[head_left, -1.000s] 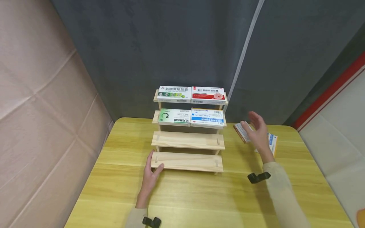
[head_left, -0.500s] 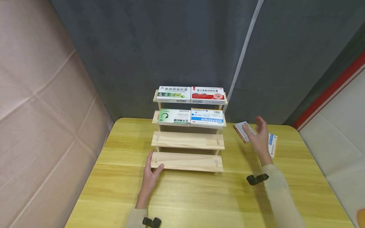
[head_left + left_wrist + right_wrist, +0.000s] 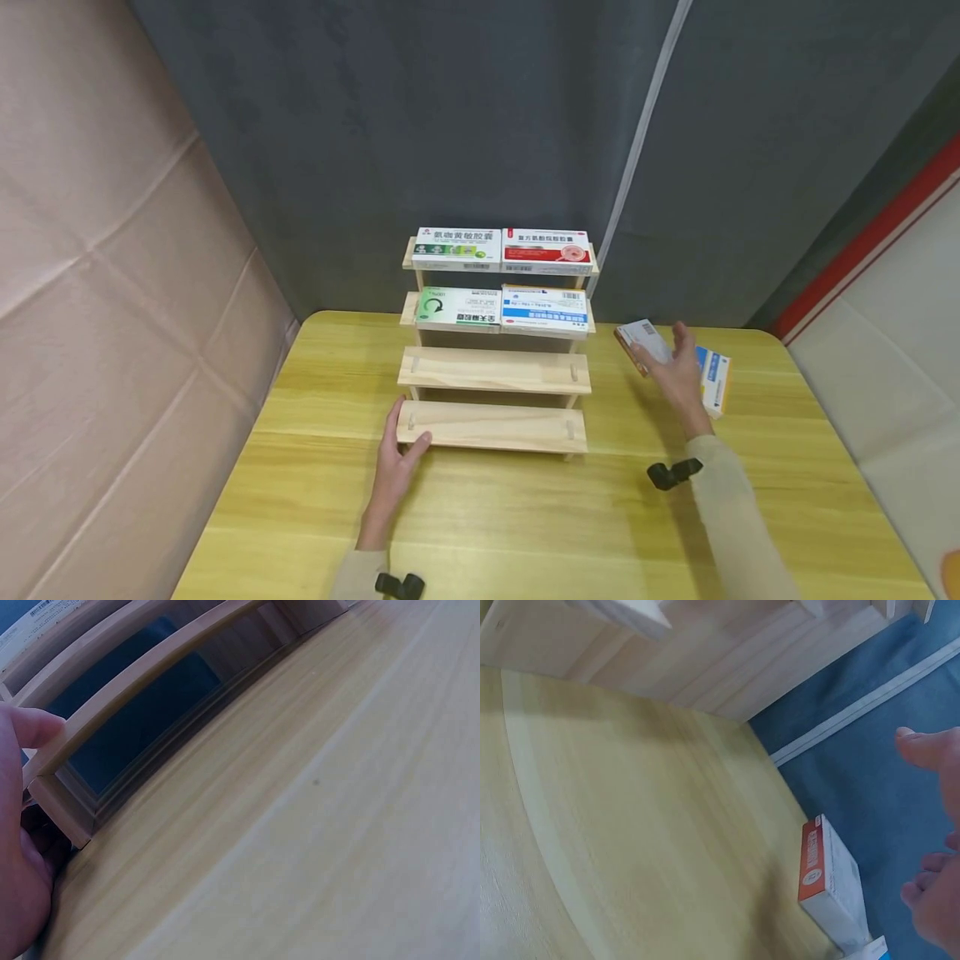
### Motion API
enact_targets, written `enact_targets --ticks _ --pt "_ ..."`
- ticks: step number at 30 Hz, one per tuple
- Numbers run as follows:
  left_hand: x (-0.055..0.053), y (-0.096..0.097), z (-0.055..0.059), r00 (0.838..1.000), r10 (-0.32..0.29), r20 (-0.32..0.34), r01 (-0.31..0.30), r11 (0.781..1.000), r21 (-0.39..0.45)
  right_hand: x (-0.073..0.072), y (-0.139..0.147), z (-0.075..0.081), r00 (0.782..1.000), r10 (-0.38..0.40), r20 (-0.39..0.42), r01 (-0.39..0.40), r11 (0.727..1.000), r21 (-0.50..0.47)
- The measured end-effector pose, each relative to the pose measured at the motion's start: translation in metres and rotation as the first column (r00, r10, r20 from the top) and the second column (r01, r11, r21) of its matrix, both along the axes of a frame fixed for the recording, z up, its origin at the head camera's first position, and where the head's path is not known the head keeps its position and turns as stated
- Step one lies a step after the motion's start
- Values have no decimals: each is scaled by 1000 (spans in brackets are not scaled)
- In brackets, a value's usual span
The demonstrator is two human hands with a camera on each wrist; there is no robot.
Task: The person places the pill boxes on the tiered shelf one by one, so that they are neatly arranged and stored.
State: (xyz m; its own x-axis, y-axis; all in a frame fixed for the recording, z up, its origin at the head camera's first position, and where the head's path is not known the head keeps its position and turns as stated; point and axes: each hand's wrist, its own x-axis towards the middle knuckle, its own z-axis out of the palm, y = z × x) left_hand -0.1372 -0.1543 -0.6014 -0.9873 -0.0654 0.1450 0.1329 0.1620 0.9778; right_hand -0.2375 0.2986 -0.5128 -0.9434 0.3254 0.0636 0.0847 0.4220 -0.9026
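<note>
A four-tier wooden display stand (image 3: 491,425) sits on the table. My left hand (image 3: 393,471) grips the left end of its lowest tier; in the left wrist view the thumb lies on the front edge, the other fingers tucked behind the end leg. My right hand (image 3: 678,379) hovers with spread, relaxed fingers over a white medicine box (image 3: 643,335) with an orange-red side (image 3: 813,859). In the right wrist view a gap separates hand and box. Beside it lies a blue-and-white medicine box (image 3: 716,382), partly hidden by the hand.
On the top tier are a green-and-white medicine box (image 3: 457,247) and a red-and-white one (image 3: 546,248). The second tier bears a green box (image 3: 459,307) and a blue-and-white carton (image 3: 545,308). A dark curtain (image 3: 420,125) hangs behind the table (image 3: 510,517).
My right hand has come slightly down and nearer to me, uncovering more of the blue-and-white box. The left hand and the stand have stayed put.
</note>
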Motion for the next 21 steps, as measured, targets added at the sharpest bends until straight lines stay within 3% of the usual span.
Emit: enact_targets --ticks 21 --pt "0 1 0 1000 10 4 -10 1000 4 -7 10 -21 984 15 179 -35 993 110"
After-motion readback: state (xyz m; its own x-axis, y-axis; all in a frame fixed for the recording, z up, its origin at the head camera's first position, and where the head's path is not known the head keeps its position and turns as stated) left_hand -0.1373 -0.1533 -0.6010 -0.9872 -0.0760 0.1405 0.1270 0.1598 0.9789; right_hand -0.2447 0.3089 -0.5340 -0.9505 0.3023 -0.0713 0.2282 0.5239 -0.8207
